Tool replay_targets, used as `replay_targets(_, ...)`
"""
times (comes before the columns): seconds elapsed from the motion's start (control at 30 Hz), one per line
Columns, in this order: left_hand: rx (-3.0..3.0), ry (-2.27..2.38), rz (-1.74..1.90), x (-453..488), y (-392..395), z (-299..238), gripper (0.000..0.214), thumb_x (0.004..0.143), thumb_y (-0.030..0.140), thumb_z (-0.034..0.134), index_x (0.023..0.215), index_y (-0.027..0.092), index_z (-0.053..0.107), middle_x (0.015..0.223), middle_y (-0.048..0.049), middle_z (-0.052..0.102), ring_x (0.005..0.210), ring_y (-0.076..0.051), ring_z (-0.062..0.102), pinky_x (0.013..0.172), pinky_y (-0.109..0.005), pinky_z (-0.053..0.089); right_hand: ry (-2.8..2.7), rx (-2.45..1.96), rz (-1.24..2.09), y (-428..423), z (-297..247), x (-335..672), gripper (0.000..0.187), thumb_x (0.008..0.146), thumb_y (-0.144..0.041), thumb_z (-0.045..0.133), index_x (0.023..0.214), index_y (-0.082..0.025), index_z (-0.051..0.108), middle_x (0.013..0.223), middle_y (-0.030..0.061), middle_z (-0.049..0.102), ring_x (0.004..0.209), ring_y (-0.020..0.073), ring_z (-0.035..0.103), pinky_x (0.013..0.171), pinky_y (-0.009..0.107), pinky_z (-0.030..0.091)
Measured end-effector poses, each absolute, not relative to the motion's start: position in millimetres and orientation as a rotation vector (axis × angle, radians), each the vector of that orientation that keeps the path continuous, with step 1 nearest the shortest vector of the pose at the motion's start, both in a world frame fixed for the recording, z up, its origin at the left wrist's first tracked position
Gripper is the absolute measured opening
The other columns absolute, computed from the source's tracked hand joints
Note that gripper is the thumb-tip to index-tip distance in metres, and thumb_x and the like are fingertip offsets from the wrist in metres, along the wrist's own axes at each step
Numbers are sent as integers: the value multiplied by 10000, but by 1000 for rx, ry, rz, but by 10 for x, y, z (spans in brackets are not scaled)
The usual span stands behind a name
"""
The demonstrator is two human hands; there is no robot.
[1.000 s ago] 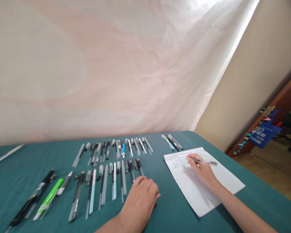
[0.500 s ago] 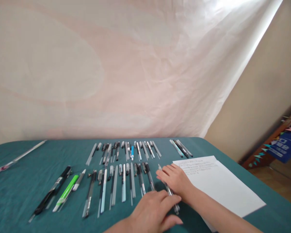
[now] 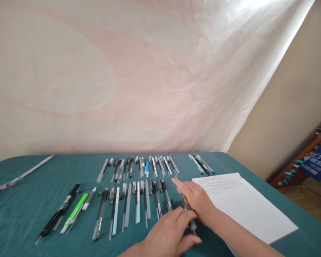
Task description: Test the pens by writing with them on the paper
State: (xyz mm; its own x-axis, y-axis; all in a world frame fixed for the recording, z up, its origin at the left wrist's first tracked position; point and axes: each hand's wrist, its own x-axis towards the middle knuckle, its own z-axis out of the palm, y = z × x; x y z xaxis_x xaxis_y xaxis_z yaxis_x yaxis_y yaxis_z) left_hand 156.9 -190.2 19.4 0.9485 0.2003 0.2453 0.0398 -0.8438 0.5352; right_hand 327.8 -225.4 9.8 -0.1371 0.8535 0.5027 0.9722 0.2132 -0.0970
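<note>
Right hand (image 3: 197,201) lies flat, fingers outstretched, across a clear pen (image 3: 192,224) — left hand (image 3: 169,233), likewise unclenched, touches its barrel on the teal tablecloth (image 3: 24,203).

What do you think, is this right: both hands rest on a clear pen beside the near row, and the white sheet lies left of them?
Not quite: the head view shows the white sheet right of the hands, not left. The left hand and right hand rest on the clear pen beside the near row.
</note>
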Motion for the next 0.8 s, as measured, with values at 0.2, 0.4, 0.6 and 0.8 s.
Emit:
replay_targets(0.2, 2518, 288, 387, 1566, -1896, 178, 360, 823, 388, 485, 1138, 223, 428, 1010, -51, 552, 898, -173, 541, 803, -273, 440, -1404, -1644, 684, -2372, 261, 3242, 262, 858, -342, 392, 1047, -197, 503, 781, 14, 617, 539, 104, 524, 501, 225, 420)
replay_targets(0.4, 2600, 210, 435, 1580, -1898, 172, 480, 805, 412, 503, 1243, 280, 356, 1100, -52, 539, 972, -194, 532, 846, -315, 429, -1246, -1565, 984, -2351, 375, 3204, 197, 750, -375, 554, 806, -187, 578, 653, -7, 597, 521, 101, 498, 460, 205, 372)
replay_targets(0.6, 2604, 287, 430, 1573, -1906, 145, 591, 739, 374, 608, 1240, 224, 333, 1139, -68, 540, 1027, -223, 513, 909, -384, 385, -1218, -1912, 372, -1923, 340, 4258, 345, 791, -426, 454, 945, -169, 626, 762, 41, 659, 584, 149, 560, 506, 246, 412)
replay_targets(0.8, 2592, 278, 413, 1585, -1882, 115, 452, 748, 308, 598, 1153, 234, 410, 1126, -57, 548, 1016, -219, 519, 916, -388, 371, -1071, -2294, 126, -1707, 138, 5400, 238, 829, -319, 497, 908, -129, 616, 904, 70, 630, 802, 188, 585, 696, 313, 465)
